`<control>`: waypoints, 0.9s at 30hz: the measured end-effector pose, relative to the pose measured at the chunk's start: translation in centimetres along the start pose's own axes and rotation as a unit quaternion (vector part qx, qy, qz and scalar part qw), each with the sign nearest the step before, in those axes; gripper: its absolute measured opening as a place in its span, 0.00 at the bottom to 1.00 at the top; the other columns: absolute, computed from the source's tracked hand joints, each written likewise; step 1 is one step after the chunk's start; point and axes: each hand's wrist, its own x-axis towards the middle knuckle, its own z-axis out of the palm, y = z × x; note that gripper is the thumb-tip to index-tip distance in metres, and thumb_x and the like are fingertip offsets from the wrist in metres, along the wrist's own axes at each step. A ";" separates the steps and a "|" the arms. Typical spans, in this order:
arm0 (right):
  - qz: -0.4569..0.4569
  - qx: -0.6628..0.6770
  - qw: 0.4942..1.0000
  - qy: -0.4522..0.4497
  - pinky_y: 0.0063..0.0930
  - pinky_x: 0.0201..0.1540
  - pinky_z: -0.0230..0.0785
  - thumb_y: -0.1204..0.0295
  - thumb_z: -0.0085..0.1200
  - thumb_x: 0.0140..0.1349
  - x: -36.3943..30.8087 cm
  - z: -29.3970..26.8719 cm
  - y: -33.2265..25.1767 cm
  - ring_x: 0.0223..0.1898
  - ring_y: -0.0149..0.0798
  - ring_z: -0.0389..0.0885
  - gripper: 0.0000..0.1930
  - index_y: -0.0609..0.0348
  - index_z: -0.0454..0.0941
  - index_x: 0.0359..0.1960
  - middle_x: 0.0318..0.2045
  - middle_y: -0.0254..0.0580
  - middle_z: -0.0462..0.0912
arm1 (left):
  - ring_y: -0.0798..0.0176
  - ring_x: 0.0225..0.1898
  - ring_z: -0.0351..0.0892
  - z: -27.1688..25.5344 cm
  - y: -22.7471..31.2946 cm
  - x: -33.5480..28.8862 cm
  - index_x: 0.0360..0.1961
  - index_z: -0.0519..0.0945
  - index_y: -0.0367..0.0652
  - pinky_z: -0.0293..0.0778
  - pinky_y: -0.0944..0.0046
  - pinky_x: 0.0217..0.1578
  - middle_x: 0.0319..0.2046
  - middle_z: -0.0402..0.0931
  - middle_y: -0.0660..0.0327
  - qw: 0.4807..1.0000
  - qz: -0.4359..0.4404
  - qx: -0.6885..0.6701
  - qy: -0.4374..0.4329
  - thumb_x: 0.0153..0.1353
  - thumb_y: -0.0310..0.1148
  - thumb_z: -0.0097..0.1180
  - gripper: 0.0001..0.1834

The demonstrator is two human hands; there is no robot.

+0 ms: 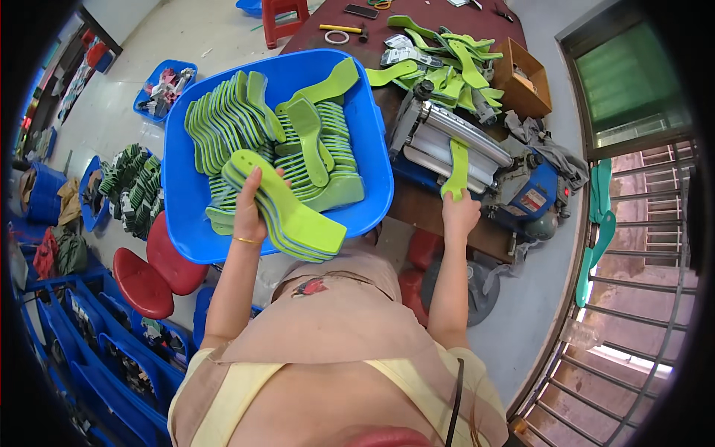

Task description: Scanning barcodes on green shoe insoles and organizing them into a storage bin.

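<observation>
My left hand [249,212] is closed around a stack of lime-green, curved insole-shaped pieces [309,227], tilted over the near rim of a blue plastic tub [380,167]. Inside the tub, many more such pieces stand in tight rows, with a few lying loose on top. To the right, my right hand [461,214] pinches the near end of a single green insole piece [459,165]. The far end of that piece lies at the rollers of a tabletop roller machine [432,145]. Whether it is between the rollers, I cannot tell.
Beyond the machine lies a loose heap of green pieces [469,67] beside a wooden box [525,82]. A hammer [342,28] and a tape roll [337,37] rest on the dark red table. Red stools [141,281] and blue bins [165,78] stand left; a barred window [633,253] is right.
</observation>
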 end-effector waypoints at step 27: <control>-0.068 0.362 0.739 -0.564 0.30 0.50 0.69 0.74 0.51 0.61 -8.2 -7.4 -5.0 0.51 0.35 0.72 0.25 0.65 0.62 0.60 0.50 0.49 0.72 | 0.63 0.42 0.77 9.7 -1.5 -0.6 0.47 0.72 0.38 0.76 0.60 0.42 0.41 0.77 0.60 0.953 -0.164 0.078 -0.243 0.52 0.27 0.62 0.20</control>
